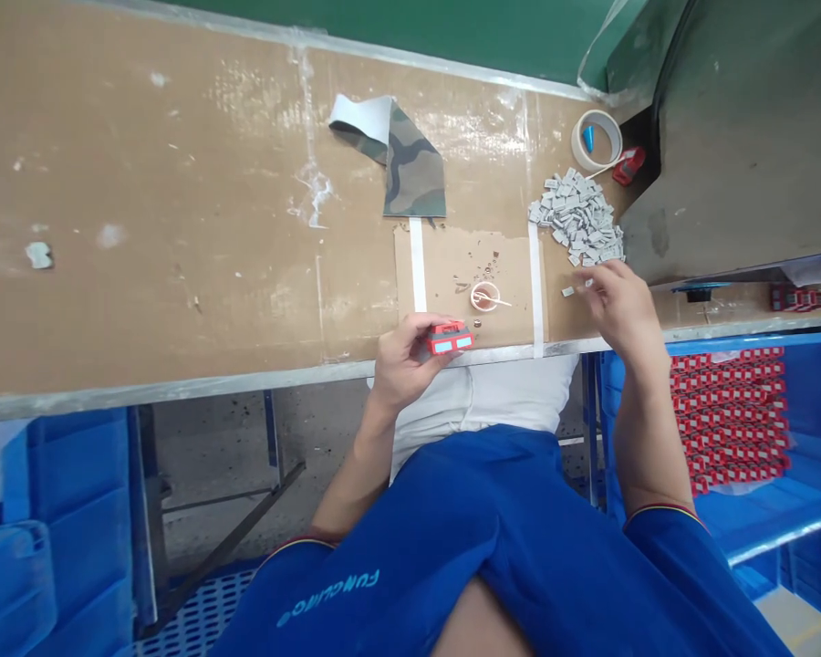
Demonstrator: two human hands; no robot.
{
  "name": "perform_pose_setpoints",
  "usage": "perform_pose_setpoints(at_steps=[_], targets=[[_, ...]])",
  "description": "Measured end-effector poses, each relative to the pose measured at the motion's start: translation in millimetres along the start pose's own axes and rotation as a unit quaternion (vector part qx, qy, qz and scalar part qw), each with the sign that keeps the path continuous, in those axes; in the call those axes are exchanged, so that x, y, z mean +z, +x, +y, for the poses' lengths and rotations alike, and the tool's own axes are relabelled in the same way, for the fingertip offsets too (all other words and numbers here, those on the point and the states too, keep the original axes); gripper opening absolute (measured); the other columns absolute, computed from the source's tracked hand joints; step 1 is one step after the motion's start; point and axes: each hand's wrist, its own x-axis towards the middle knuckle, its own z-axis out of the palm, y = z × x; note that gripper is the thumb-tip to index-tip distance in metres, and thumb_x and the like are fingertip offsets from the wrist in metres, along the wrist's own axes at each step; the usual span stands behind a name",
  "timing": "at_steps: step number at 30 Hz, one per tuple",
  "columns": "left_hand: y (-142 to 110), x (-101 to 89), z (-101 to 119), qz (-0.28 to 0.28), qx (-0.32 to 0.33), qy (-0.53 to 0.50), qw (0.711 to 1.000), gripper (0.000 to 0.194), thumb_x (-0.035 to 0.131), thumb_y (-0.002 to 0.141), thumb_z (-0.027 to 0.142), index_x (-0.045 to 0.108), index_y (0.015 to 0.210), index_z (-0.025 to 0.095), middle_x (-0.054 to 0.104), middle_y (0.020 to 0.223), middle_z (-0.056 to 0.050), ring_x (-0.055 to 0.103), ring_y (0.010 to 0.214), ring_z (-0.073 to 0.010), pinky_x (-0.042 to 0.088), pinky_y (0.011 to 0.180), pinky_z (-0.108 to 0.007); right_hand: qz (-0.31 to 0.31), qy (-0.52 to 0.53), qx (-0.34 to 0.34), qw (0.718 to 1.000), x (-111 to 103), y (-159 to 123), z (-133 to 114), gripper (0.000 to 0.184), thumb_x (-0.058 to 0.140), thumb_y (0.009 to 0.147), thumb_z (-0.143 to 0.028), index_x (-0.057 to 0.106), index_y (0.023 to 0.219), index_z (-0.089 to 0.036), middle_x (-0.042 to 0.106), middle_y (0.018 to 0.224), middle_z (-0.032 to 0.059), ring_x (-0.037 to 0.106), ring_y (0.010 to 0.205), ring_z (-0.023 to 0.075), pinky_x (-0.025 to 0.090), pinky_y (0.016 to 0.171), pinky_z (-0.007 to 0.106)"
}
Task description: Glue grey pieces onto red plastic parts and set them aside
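My left hand (409, 361) is closed around a small red toy vehicle part (451, 338) with grey trim and pale blue windows, at the table's front edge. Just beyond it stands a small white cup (485, 296) of brownish liquid, a thin white stick leaning in it. Over the table on the right, the fingers of my right hand (619, 299) pinch a small whitish tile (589, 283). That hand is just in front of a heap of small whitish-grey tiles (581, 217). One loose tile (567, 292) lies to its left.
A folded camouflage strip (415, 169) lies behind the cup. At the back right are a tape roll (597, 137) with a blue cone inside and another red part (628, 166). A dark metal housing (745, 137) bounds the right. Below it, a blue crate (817, 392) holds rows of red parts.
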Motion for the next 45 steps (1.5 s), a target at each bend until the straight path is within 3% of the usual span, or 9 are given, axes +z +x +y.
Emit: perform_pose_setpoints(at_steps=[4,9,12,15,21,26,37,43,45], targets=[[0,0.3,3,-0.016,-0.009,-0.029,0.999,0.032,0.086,0.087,0.032,0.071,0.113,0.02,0.084,0.112,-0.011,0.082,0.106,-0.0234,0.067,0.088,-0.032,-0.041,0.0,-0.017,0.999,12,9,10,0.013,0.067,0.085,-0.022,0.079,0.09,-0.02,0.075,0.096,0.0097,0.068,0.084,0.0247,0.052,0.081,0.037],[3,-1.5,7,-0.046,-0.015,-0.035,0.998,0.034,0.088,0.085,0.033,0.076,0.115,0.021,0.085,0.112,-0.011,0.083,0.102,-0.0227,0.067,0.089,-0.032,-0.005,0.021,0.018,1.0,14,-3,4,0.005,0.072,0.083,-0.021,0.075,0.08,-0.02,0.076,0.089,0.0083,0.07,0.082,0.0244,0.053,0.081,0.038],[8,-4.3,9,-0.085,0.004,-0.029,0.996,0.036,0.086,0.087,0.028,0.079,0.122,0.023,0.085,0.114,-0.011,0.082,0.101,-0.0217,0.067,0.09,-0.031,0.004,0.188,0.006,0.982,13,-25,-22,0.009,0.074,0.087,-0.028,0.076,0.086,-0.02,0.078,0.087,0.0063,0.071,0.077,0.021,0.056,0.075,0.035],[12,-6.9,12,-0.119,0.023,-0.041,0.992,0.04,0.081,0.09,0.023,0.077,0.13,0.027,0.085,0.115,-0.009,0.082,0.102,-0.0213,0.066,0.092,-0.031,-0.026,0.342,-0.042,0.938,20,-44,-59,0.013,0.074,0.092,-0.033,0.076,0.091,-0.021,0.077,0.087,0.0041,0.07,0.075,0.017,0.056,0.069,0.03],[8,-8.8,11,-0.106,-0.049,-0.06,0.991,0.045,0.084,0.087,0.035,0.076,0.13,0.025,0.084,0.111,-0.009,0.082,0.095,-0.0207,0.067,0.084,-0.029,-0.064,0.417,-0.112,0.9,40,-45,-103,0.009,0.07,0.097,-0.027,0.075,0.091,-0.021,0.076,0.09,0.0032,0.07,0.081,0.0157,0.059,0.073,0.029],[6,-9.5,10,-0.102,-0.058,-0.038,0.992,0.041,0.086,0.085,0.043,0.08,0.12,0.023,0.083,0.11,-0.009,0.081,0.094,-0.021,0.066,0.084,-0.03,-0.059,0.422,-0.109,0.898,49,-43,-103,0.006,0.071,0.096,-0.022,0.076,0.092,-0.021,0.078,0.093,0.0029,0.072,0.084,0.0162,0.058,0.075,0.03],[7,-10.0,10,-0.096,-0.031,0.0,0.995,0.039,0.087,0.085,0.039,0.081,0.121,0.026,0.085,0.106,-0.007,0.081,0.088,-0.0198,0.065,0.081,-0.029,-0.065,0.44,-0.094,0.891,55,-46,-100,0.009,0.071,0.097,-0.027,0.076,0.092,-0.021,0.077,0.092,0.0036,0.071,0.082,0.0163,0.057,0.074,0.031],[4,-8.3,7,-0.072,-0.04,0.01,0.997,0.042,0.089,0.082,0.043,0.082,0.12,0.027,0.085,0.102,-0.005,0.081,0.086,-0.0203,0.066,0.081,-0.031,-0.103,0.48,-0.062,0.869,61,-44,-102,0.01,0.069,0.097,-0.028,0.073,0.093,-0.02,0.077,0.092,0.0039,0.071,0.082,0.0169,0.058,0.073,0.031],[4,-7.9,7,-0.071,-0.04,0.006,0.997,0.04,0.089,0.082,0.04,0.082,0.12,0.028,0.086,0.105,-0.005,0.082,0.089,-0.0209,0.066,0.083,-0.031,-0.086,0.453,-0.085,0.883,59,-44,-103,0.009,0.068,0.098,-0.025,0.073,0.092,-0.021,0.075,0.09,0.0028,0.069,0.082,0.0163,0.056,0.073,0.03]])
